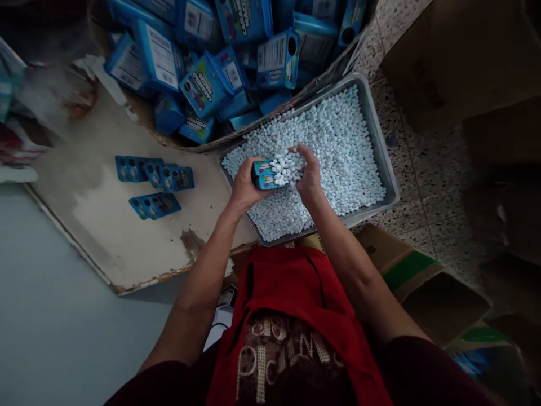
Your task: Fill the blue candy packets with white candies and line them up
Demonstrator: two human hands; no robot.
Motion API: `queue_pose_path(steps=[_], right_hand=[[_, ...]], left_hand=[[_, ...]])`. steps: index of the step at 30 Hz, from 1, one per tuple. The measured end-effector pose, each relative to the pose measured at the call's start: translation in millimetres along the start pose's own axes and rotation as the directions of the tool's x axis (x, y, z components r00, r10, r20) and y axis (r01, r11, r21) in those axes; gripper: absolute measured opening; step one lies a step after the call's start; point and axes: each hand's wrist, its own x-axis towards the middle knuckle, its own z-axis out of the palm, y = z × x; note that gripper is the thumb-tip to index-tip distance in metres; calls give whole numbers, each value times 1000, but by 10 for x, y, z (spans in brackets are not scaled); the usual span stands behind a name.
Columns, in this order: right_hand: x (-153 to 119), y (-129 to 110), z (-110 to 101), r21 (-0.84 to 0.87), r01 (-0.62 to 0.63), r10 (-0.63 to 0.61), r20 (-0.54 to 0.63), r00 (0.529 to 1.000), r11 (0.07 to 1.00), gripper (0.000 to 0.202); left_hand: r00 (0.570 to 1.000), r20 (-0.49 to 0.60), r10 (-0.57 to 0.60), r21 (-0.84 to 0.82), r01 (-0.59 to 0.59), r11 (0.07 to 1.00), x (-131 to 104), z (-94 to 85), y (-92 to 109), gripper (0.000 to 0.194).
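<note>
My left hand [247, 186] is wrapped round two small blue boxes [264, 175], held side by side over the grey tray [393, 186]. White candies [338, 141] fill that tray. My right hand [309, 172] is curved round a heap of the candies [287, 167] at the boxes' right end, and its fingertips are close to them. Whether the boxes' open ends lie under the heap is hidden. On the worn table to the left lie several flat blue packs [154, 205] in overlapping rows.
A large carton [194, 148] full of blue boxes [207, 84] stands beyond the tray. Brown cardboard boxes [456, 62] are on the speckled floor [416, 152] at right. An open carton with green tape [406, 268] is near my right forearm. Plastic bags [51, 96] lie at upper left.
</note>
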Motion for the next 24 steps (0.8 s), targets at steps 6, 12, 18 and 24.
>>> queue_pose_path(steps=[6,12,18,24], right_hand=[[-229,-356,14,327,-130,100,106,989,936,49],[-216,-426,-4,118,-14,-18,270,963,993,64],[-223,-383,200,60,84,-98,296,950,995,67],[-410,-515,405,-38,254,-233,290,928,966,64]], left_hand=[[986,-166,6,-268,-51,962,-280,-6,-69,90],[974,-216,75,-2,-77,997,-253,-48,14,61],[968,-249,-31,-128,-2,992,-338,-130,-193,75],[975,-210,-77,-317,6,948,-262,177,-199,92]])
